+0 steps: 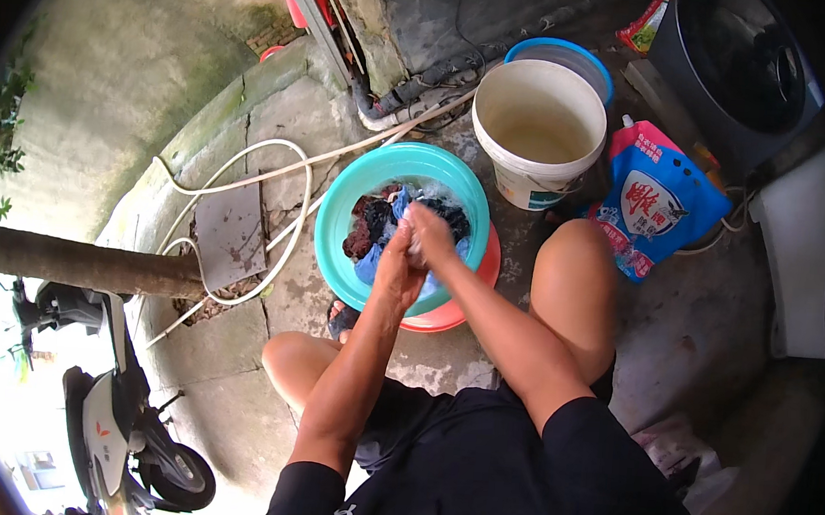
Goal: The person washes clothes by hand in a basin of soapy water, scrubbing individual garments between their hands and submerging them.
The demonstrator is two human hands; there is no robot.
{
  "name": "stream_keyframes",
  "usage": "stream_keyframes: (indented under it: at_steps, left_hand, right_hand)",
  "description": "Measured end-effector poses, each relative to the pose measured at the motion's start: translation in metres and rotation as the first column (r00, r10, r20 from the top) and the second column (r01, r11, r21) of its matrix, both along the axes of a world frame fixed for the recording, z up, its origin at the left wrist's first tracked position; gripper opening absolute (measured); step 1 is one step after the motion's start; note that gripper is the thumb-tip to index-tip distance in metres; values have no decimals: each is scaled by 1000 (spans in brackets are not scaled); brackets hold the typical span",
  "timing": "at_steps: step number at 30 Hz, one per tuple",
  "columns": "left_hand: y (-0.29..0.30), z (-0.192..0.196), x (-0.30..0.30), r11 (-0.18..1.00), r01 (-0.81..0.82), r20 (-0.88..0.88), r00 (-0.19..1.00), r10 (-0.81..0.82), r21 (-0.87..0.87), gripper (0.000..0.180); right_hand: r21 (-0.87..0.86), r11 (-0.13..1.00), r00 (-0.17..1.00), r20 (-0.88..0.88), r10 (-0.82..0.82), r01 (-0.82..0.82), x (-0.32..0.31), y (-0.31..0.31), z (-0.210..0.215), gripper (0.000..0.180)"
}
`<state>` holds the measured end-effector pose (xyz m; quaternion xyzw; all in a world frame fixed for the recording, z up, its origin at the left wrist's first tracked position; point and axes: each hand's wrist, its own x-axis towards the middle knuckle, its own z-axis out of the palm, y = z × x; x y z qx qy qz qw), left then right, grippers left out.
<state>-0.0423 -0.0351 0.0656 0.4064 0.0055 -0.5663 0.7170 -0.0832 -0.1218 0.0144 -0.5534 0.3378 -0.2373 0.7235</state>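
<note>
A teal plastic basin stands on an orange-red basin on the concrete floor, filled with wet clothes in dark red, black and blue. Both my hands are pressed together over the basin's middle. My left hand and my right hand are closed on a bunched piece of pale blue cloth, which shows only between the fingers. My bare knees flank the basins.
A white bucket of cloudy water stands behind the basin, with a blue bucket behind it. A blue detergent pouch lies to the right. A white hose loops across the floor on the left. A scooter is parked at the lower left.
</note>
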Motion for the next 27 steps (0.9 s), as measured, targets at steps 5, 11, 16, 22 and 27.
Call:
stream_keyframes:
  at_steps: [5, 11, 16, 22, 27]
  left_hand:
    - [18, -14, 62, 968, -159, 27, 986, 167, -192, 36]
    - [-19, 24, -41, 995, 10, 16, 1000, -9, -102, 35]
    - [22, -42, 83, 957, -32, 77, 995, 57, -287, 40]
    - [4, 11, -11, 1000, -22, 16, 1000, 22, -12, 44]
    - [11, 2, 27, 985, -162, 254, 957, 143, 52, 50]
  right_hand:
    - [-718, 689, 994, 93, -51, 103, -3, 84, 61, 41]
    - [-457, 810, 890, -79, -449, 368, -6, -28, -7, 45]
    - [-407, 901, 975, 211, -65, 149, 10, 81, 47, 38]
    - [-523, 827, 968, -13, -250, 206, 4, 2, 30, 45]
    - [-195, 976, 995, -26, 95, -99, 4, 46, 29, 42]
